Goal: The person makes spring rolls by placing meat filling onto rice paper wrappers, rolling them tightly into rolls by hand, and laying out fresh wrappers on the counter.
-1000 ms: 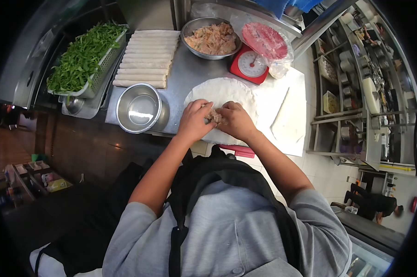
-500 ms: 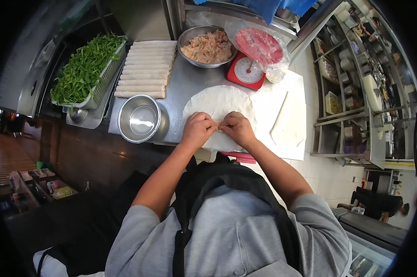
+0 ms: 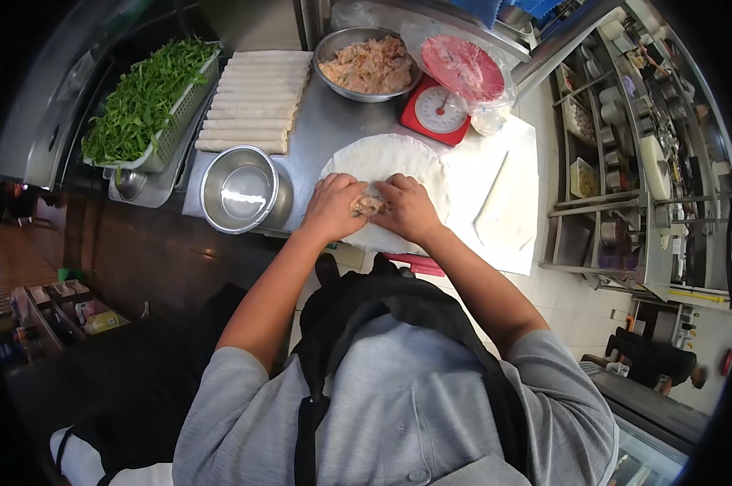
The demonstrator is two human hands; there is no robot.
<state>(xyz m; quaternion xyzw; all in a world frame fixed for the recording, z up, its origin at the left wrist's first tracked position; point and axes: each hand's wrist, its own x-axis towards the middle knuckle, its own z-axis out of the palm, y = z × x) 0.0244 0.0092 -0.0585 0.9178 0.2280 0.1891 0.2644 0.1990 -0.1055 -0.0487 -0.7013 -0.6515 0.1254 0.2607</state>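
A round, thin white wrapper (image 3: 390, 152) lies on the metal worktop in front of me. On its near half sits a lump of pinkish minced filling (image 3: 370, 204), flecked with green and orange. My left hand (image 3: 334, 207) curls round the lump's left end, fingers bent. From the other side, my right hand (image 3: 410, 209) closes its fingertips on the right end. The fingers hide both ends of the lump. Beyond the wrapper stands a steel bowl (image 3: 325, 77) heaped with the same minced filling.
Several rolled white wrappers (image 3: 248, 104) lie in a stack, left of the bowl. A steel pot (image 3: 214, 194) of clear liquid stands near the front edge. Farther left is a basket (image 3: 172, 134) of cut greens. A red scale (image 3: 439, 112) and folded white sheets (image 3: 504, 202) are at right.
Both hands have parted slightly and turned flatter, so the filling between them shows more. The whole view has shifted a little, with the worktop sitting higher in the picture.
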